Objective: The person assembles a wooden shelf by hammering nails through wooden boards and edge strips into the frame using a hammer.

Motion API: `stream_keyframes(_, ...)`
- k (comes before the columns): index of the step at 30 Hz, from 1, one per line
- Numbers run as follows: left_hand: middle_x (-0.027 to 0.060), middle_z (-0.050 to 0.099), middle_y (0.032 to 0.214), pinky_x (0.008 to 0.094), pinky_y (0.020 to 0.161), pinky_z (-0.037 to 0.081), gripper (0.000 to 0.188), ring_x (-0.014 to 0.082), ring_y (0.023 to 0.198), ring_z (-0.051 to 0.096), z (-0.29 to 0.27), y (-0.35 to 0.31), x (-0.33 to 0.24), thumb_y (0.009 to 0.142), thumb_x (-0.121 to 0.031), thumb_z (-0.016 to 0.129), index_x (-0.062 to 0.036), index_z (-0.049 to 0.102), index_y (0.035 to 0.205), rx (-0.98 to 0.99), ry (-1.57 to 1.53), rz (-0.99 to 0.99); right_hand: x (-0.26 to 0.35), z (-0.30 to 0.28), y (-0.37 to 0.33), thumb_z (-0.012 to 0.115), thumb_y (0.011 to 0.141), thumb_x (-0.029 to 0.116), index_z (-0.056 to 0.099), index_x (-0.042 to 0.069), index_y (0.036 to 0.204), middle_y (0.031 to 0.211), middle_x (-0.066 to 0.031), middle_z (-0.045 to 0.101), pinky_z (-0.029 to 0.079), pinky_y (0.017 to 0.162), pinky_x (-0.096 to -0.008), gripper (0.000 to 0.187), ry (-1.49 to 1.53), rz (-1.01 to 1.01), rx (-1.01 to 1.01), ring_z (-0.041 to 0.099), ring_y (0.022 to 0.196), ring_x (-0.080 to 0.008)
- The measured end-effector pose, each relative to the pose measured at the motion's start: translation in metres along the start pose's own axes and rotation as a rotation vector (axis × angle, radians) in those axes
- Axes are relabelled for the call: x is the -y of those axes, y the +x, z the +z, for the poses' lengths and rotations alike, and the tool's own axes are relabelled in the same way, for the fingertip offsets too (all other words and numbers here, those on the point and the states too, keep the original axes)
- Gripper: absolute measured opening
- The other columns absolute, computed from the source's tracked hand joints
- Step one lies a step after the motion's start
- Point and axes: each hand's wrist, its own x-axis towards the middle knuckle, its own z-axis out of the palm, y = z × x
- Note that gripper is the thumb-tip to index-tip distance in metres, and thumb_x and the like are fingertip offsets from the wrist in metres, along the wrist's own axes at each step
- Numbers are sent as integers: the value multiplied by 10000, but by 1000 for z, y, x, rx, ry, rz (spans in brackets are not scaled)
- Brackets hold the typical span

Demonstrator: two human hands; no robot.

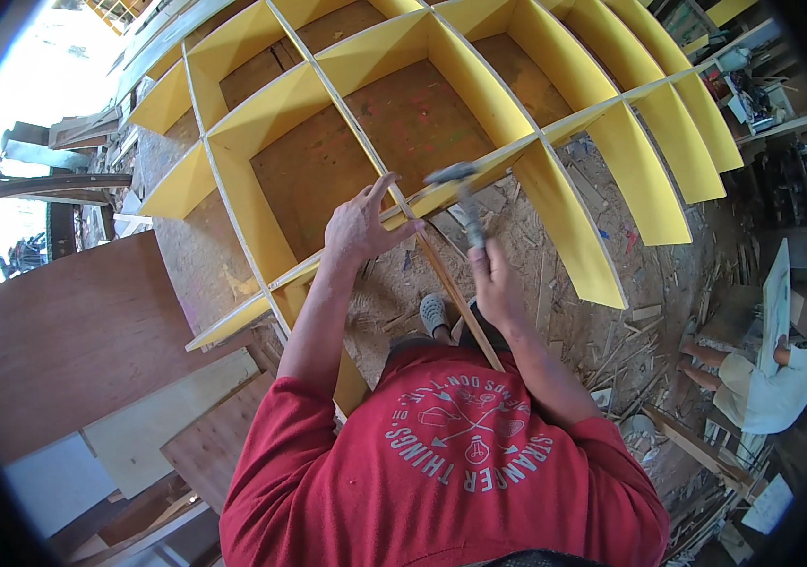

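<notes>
My left hand (362, 227) is at the near edge of a large yellow grid frame (394, 55). Its thumb and index finger are spread, with their tips on a long narrow wooden strip (443, 279). The strip runs along a yellow panel's edge and out past the frame toward my body. A hammer (470, 213) is in my right hand (498, 288), fingers wrapped round the handle. Its head, smeared by motion, is just right of my left fingertips, above a yellow crosspiece. Whether a nail is there is too small to tell.
Curved yellow ribs (569, 231) stick out to the right. Wood scraps litter the floor (555, 331). Large brown plywood sheets (73, 321) lie at left. Another person (753, 387) is at the far right beside a long pale board (774, 302). Tools fill a shelf (753, 94) at upper right.
</notes>
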Motion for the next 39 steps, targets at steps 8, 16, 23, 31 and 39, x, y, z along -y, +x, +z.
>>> stream_keyframes(8, 202, 743, 1329, 511, 1071, 559, 949, 416, 1234, 715, 11, 2, 23, 939, -612, 772, -254, 351, 1710, -70, -113, 45, 22, -18, 8, 541, 1179, 330, 595, 81, 1087, 681, 70, 443, 390, 539, -274, 271, 261, 238, -110, 448, 592, -43)
stream_keyframes(16, 202, 769, 1261, 529, 1083, 543, 993, 441, 1251, 703, 10, 10, 26, 996, -495, 750, -308, 157, 1770, -4, -227, 9, 13, -6, -2, 542, 1160, 428, 582, -24, 1339, 961, -258, 661, 519, 793, -490, 488, 22, 154, 29, 673, 873, -419)
stream_keyframes(23, 251, 761, 1253, 517, 1064, 554, 1174, 460, 1211, 719, 15, 13, 33, 965, -542, 775, -216, -3, 1781, 27, -241, -71, -2, 4, -4, 543, 1155, 450, 612, -9, 1310, 954, -208, 680, 534, 827, -455, 490, -85, 27, -23, 685, 885, -337)
stream_keyframes(31, 234, 768, 1255, 449, 1105, 504, 1220, 390, 1234, 709, 21, 20, 41, 955, -600, 780, -33, 61, 1761, 54, -341, -96, 8, 3, -2, 538, 1157, 442, 589, -22, 1256, 1058, -307, 665, 522, 866, -513, 478, -14, 59, 49, 669, 1015, -505)
stream_keyframes(39, 313, 670, 1427, 476, 1175, 478, 1190, 436, 1358, 643, 22, 22, 46, 954, -562, 784, -6, 97, 1750, 64, -371, -76, -5, 3, 1, 554, 1158, 419, 596, -1, 1252, 879, -185, 668, 527, 714, -457, 432, -36, -39, 8, 664, 764, -346)
